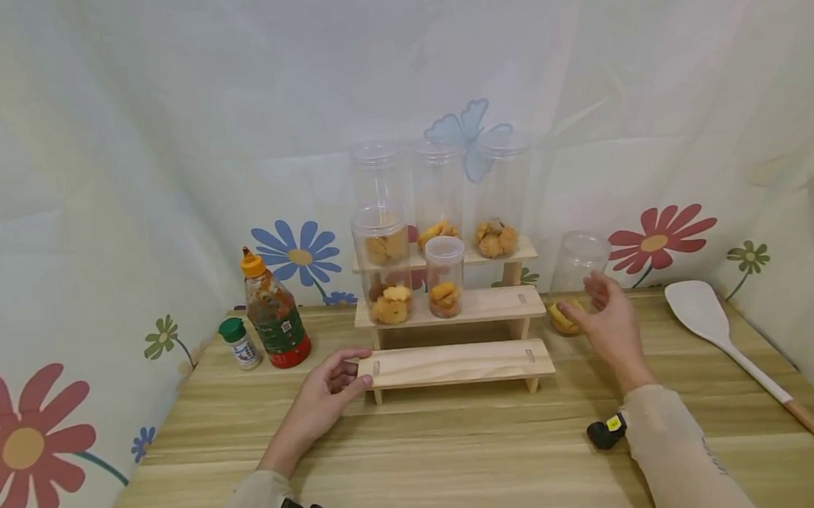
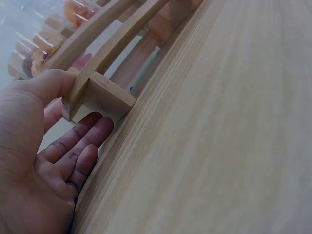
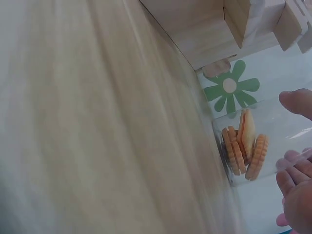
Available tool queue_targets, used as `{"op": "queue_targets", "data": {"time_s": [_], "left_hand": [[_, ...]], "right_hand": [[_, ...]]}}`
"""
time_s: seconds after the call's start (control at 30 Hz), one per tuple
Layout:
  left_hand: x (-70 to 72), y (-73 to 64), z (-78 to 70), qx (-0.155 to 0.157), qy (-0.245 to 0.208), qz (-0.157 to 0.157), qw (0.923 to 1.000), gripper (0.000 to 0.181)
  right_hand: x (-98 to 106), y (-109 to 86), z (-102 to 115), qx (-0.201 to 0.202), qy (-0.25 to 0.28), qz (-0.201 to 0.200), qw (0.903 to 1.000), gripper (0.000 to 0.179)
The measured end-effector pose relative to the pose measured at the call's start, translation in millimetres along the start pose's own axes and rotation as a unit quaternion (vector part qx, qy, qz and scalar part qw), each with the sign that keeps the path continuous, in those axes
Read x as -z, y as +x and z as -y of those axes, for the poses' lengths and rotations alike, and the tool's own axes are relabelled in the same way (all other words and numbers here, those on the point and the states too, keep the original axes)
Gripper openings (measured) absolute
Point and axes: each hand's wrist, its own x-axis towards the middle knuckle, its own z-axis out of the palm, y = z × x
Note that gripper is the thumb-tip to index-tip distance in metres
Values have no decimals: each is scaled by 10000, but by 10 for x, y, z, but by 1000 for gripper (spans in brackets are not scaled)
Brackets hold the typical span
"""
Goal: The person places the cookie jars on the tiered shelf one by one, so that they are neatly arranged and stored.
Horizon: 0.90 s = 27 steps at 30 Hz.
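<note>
A three-step wooden display stand (image 1: 456, 364) stands mid-table. At the left end of its lowest step is my left hand (image 1: 327, 391). In the left wrist view, that hand's thumb (image 2: 53, 83) lies over the board end and its index finger goes behind it, gripping the stand. My right hand (image 1: 610, 323) is spread beside a clear jar (image 1: 580, 255), right of the stand. Sandwich biscuits (image 3: 243, 146) lie in the jar's bottom. In the right wrist view, thumb and fingers are apart at the jar's two sides, fingertips right at its wall.
Clear jars of cookies (image 1: 507, 178) line the top step; a tall jar (image 1: 382, 271) and a shorter jar (image 1: 445, 275) stand on the middle one. Leftward are a sauce bottle (image 1: 274, 316) and a green-capped shaker (image 1: 240, 344). A white spatula (image 1: 727, 343) lies at the right.
</note>
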Motion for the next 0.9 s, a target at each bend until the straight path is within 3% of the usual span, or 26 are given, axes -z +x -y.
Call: {"op": "queue_targets", "data": {"time_s": [0.43, 0.9], "left_hand": [[-5, -10, -20, 33, -28, -30, 10000, 43], [-2, -16, -17, -94, 21, 27, 10000, 43]], "right_hand": [[5, -53, 133, -75, 164, -198, 9996, 86], [233, -85, 707, 518, 323, -1002, 9931, 76]]}}
